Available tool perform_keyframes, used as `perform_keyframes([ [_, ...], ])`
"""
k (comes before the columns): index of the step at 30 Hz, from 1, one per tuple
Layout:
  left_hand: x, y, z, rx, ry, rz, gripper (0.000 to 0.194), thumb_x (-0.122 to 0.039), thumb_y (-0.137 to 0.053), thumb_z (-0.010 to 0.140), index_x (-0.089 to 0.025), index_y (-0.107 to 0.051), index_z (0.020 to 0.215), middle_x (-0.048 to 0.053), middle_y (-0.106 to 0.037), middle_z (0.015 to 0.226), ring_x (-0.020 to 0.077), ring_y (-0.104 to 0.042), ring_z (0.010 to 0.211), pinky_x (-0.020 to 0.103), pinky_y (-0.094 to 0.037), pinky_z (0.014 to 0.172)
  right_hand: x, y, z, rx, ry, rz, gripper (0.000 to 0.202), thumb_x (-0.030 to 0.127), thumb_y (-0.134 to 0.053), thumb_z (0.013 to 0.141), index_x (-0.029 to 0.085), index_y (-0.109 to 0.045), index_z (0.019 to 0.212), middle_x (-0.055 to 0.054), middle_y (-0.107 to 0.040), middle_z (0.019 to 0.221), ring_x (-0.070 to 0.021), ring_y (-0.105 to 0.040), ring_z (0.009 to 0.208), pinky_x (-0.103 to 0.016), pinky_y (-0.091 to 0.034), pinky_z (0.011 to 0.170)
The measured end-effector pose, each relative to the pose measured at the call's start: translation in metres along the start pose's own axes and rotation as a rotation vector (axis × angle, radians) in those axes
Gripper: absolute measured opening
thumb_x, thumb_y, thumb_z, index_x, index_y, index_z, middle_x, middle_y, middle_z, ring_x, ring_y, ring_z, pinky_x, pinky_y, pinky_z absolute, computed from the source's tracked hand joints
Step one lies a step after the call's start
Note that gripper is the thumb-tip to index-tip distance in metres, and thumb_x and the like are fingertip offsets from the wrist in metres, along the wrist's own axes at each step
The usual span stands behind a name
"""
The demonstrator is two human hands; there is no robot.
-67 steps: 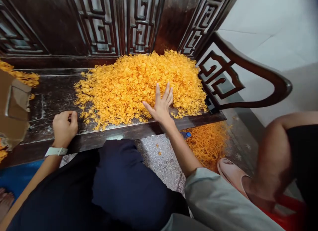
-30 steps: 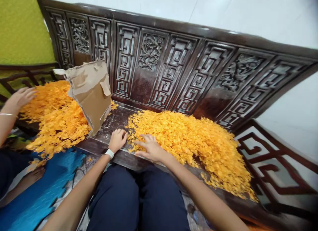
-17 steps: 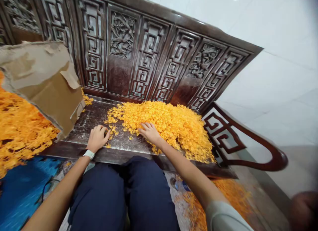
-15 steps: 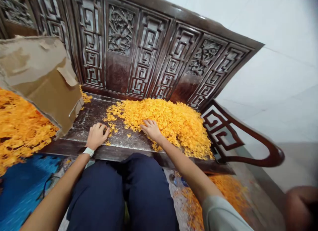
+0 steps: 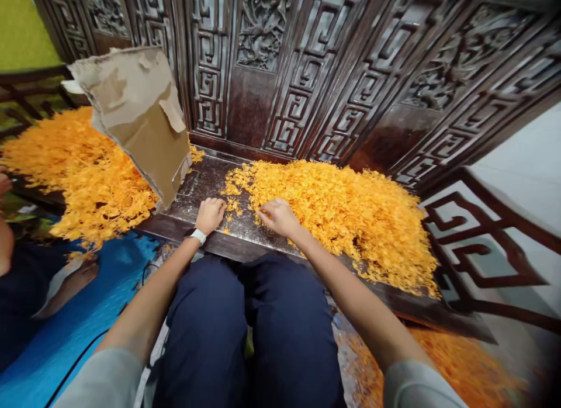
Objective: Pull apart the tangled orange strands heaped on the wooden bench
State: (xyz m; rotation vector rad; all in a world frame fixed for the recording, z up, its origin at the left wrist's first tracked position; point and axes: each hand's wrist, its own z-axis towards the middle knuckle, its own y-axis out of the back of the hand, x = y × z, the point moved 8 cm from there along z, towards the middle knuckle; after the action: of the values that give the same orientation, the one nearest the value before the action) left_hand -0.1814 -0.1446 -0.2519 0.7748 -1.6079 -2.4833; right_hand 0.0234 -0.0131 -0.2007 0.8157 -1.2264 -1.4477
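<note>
A large heap of small orange plastic-looking pieces (image 5: 350, 215) lies on the dark wooden bench (image 5: 193, 194). At the heap's left edge is my right hand (image 5: 280, 216), palm down, its fingers curled together; anything between the fingertips is too small to make out. My left hand (image 5: 211, 215) rests at the bench's front part, fingers bent inward beside a few loose orange pieces (image 5: 233, 206). What the left fingertips hold, if anything, is hidden. A pale watch is on the left wrist.
A torn cardboard sheet (image 5: 149, 127) stands upright on the bench, left of my hands. Beyond it lies another orange pile (image 5: 105, 180), with another person at the far left. The carved backrest (image 5: 252, 104) rises behind; an armrest (image 5: 486, 238) is at right.
The view has swung left, showing more of the left pile and another person. My right hand has drawn closer to my left hand, and its fingers have closed together.
</note>
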Motion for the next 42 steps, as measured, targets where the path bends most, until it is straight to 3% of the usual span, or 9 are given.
perform_keyframes([
  [5, 0.013, 0.007, 0.003, -0.096, 0.047, -0.208, 0.017, -0.029, -0.060, 0.101, -0.021, -0.074, 0.098, 0.012, -0.076, 0.097, 0.0300, -0.065, 0.096, 0.043, -0.044, 0.094, 0.016, -0.038, -0.024, 0.057, -0.038, 0.016, 0.037, 0.043, -0.045, 0.112, 0.020, -0.073, 0.106, -0.010, -0.076, 0.097, -0.0221, -0.068, 0.088, -0.032, -0.044, 0.076],
  [10, 0.048, 0.010, 0.010, -0.359, 0.441, -1.006, 0.012, -0.027, -0.079, 0.086, -0.020, -0.071, 0.087, 0.004, -0.070, 0.083, 0.0164, -0.059, 0.074, 0.029, -0.048, 0.075, 0.009, -0.054, -0.041, -0.014, -0.149, 0.065, 0.045, 0.036, -0.032, 0.115, 0.018, -0.072, 0.107, -0.014, -0.075, 0.104, -0.0238, -0.068, 0.097, -0.035, -0.048, 0.089],
  [13, 0.040, 0.009, 0.030, -0.322, 0.509, -1.286, 0.016, -0.031, -0.073, 0.095, -0.020, -0.063, 0.088, 0.004, -0.072, 0.090, 0.0093, -0.048, 0.060, 0.022, -0.041, 0.059, 0.005, -0.053, -0.044, -0.044, -0.186, 0.104, 0.047, 0.039, -0.030, 0.115, 0.018, -0.072, 0.112, -0.014, -0.075, 0.107, -0.0248, -0.068, 0.100, -0.035, -0.050, 0.092],
  [17, 0.015, 0.005, 0.053, -0.225, 0.534, -1.735, 0.015, -0.014, -0.071, 0.096, -0.020, -0.059, 0.088, 0.005, -0.075, 0.107, 0.0060, -0.044, 0.058, 0.019, -0.038, 0.054, 0.003, -0.044, -0.048, -0.163, -0.226, 0.194, 0.047, 0.041, -0.030, 0.115, 0.018, -0.071, 0.115, -0.016, -0.075, 0.111, -0.0267, -0.069, 0.105, -0.038, -0.052, 0.095],
  [22, 0.025, -0.013, 0.053, -0.270, 0.679, -1.696, 0.025, -0.002, -0.067, 0.092, -0.018, -0.052, 0.080, 0.000, -0.066, 0.084, 0.0040, -0.030, 0.048, 0.020, -0.025, 0.045, -0.009, -0.031, -0.062, -0.384, -0.338, 0.383, 0.042, 0.046, -0.037, 0.113, 0.018, -0.069, 0.111, -0.016, -0.075, 0.104, -0.0266, -0.070, 0.098, -0.040, -0.055, 0.091],
  [27, 0.045, -0.018, 0.047, -0.393, 0.678, -1.606, 0.029, 0.001, -0.064, 0.092, -0.020, -0.048, 0.082, -0.005, -0.060, 0.075, 0.0040, -0.029, 0.047, 0.019, -0.023, 0.046, -0.019, -0.025, -0.071, -0.512, -0.427, 0.447, 0.037, 0.045, -0.042, 0.111, 0.019, -0.067, 0.105, -0.014, -0.074, 0.098, -0.0252, -0.069, 0.089, -0.039, -0.053, 0.084],
  [33, 0.040, -0.024, 0.048, -0.349, 0.606, -1.555, 0.023, -0.019, -0.084, 0.091, -0.019, -0.061, 0.094, 0.005, -0.078, 0.095, 0.0026, -0.036, 0.050, 0.018, -0.031, 0.048, -0.018, -0.022, -0.069, -0.540, -0.413, 0.456, 0.031, 0.043, -0.047, 0.109, 0.020, -0.066, 0.099, -0.009, -0.070, 0.087, -0.0213, -0.064, 0.077, -0.035, -0.048, 0.074],
  [38, 0.038, -0.024, 0.046, -0.324, 0.598, -1.564, 0.021, -0.028, -0.087, 0.089, -0.018, -0.067, 0.090, 0.007, -0.079, 0.099, 0.0033, -0.039, 0.052, 0.017, -0.033, 0.048, -0.015, -0.021, -0.069, -0.550, -0.376, 0.461, 0.029, 0.041, -0.049, 0.109, 0.019, -0.067, 0.101, -0.009, -0.069, 0.088, -0.0203, -0.062, 0.076, -0.034, -0.047, 0.073],
  [42, 0.017, -0.008, 0.048, -0.189, 0.470, -1.467, 0.029, -0.044, -0.088, 0.086, -0.017, -0.080, 0.094, 0.011, -0.075, 0.130, 0.0032, -0.048, 0.059, 0.019, -0.039, 0.050, -0.013, -0.020, -0.066, -0.544, -0.357, 0.466, 0.030, 0.040, -0.048, 0.108, 0.019, -0.068, 0.101, -0.010, -0.070, 0.090, -0.0204, -0.063, 0.078, -0.034, -0.047, 0.074],
])
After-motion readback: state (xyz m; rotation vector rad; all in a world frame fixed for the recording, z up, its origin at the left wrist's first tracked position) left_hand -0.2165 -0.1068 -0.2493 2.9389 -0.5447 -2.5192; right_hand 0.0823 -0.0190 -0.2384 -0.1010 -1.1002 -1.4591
